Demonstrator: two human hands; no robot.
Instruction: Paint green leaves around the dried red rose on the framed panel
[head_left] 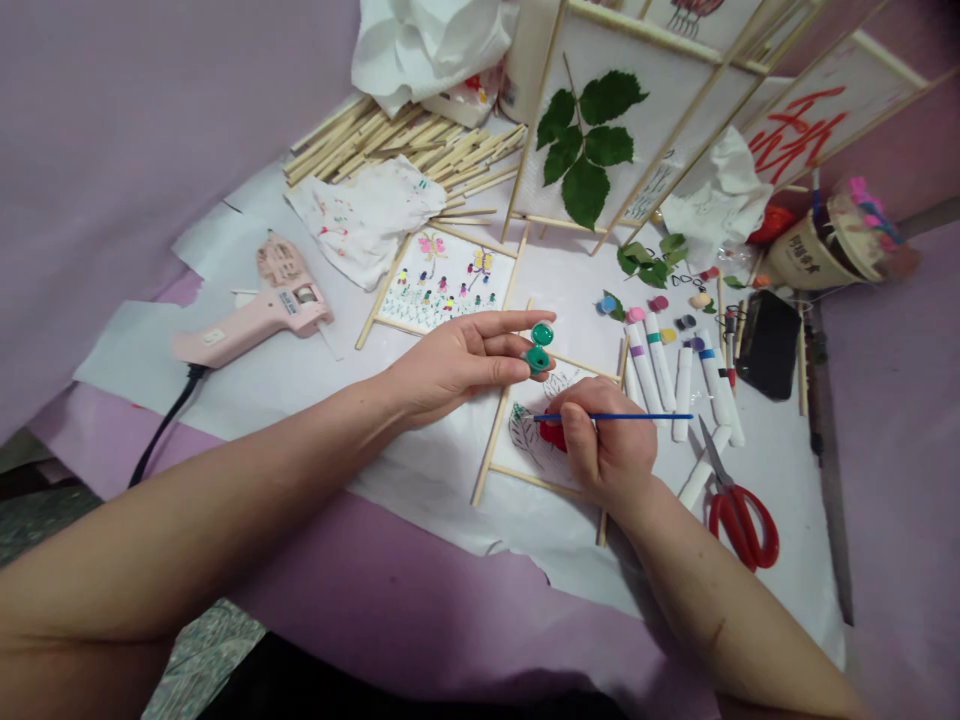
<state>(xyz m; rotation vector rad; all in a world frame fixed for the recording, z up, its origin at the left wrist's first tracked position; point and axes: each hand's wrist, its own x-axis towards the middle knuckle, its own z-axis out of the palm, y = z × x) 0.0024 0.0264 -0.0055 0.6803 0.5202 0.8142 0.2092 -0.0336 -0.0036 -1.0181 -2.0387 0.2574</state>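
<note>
My left hand (454, 365) pinches a small green paint pot (537, 358) between thumb and fingertips, its hinged lid (542, 334) flipped open. My right hand (604, 442) grips a thin blue paintbrush (622, 417) that runs out to the left, its tip close to the green pot. Under my right hand lies a stick-framed paper panel (525, 440) with a drawn leaf and a red patch, partly hidden by that hand. The brush is not touching the panel.
To the left are a pink glue gun (255, 305) and a painted butterfly panel (442, 275). To the right lie several white paint tubes (660, 360) and red-handled scissors (739, 525). Behind stand a folding leaf screen (585, 140) and a pile of wooden sticks (397, 145).
</note>
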